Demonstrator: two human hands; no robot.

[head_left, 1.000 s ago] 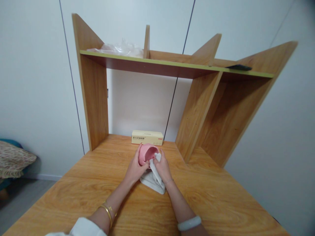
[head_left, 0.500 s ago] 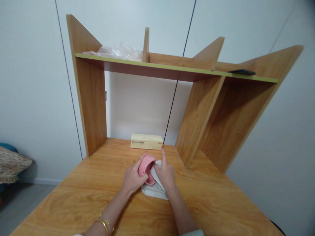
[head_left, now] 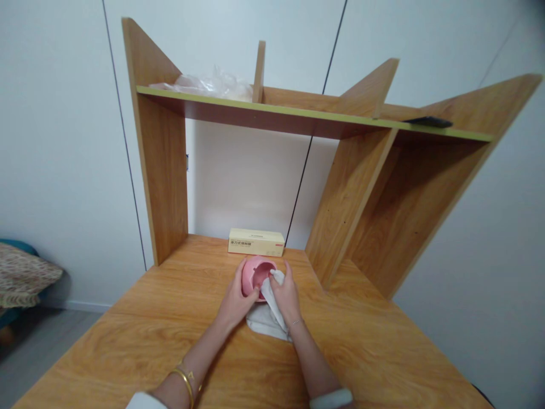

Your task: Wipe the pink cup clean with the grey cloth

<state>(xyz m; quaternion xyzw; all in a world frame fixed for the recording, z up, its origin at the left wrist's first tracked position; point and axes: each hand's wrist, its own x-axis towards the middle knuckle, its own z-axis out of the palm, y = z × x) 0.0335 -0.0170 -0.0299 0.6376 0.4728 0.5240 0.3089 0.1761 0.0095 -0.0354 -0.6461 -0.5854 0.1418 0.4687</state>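
A small pink bowl (head_left: 256, 274) is tipped on its side above the wooden desk (head_left: 170, 318), its opening facing away from me. My left hand (head_left: 235, 299) wraps round the bowl's left side and grips it. My right hand (head_left: 286, 294) is closed on a white cloth (head_left: 267, 315) and presses a fold of it into the bowl's rim. The rest of the cloth hangs down and lies on the desk under both hands.
A cream cardboard box (head_left: 256, 242) lies at the back of the desk, just beyond the bowl. A wooden shelf unit (head_left: 272, 111) stands over the desk, with clear plastic (head_left: 208, 85) on its top left and a dark flat object (head_left: 428, 121) on its right.
The bowl was turned: half a second ago its opening faced down and right, now it faces away again. My right hand's fingers, raised then, are closed on the cloth at the rim.
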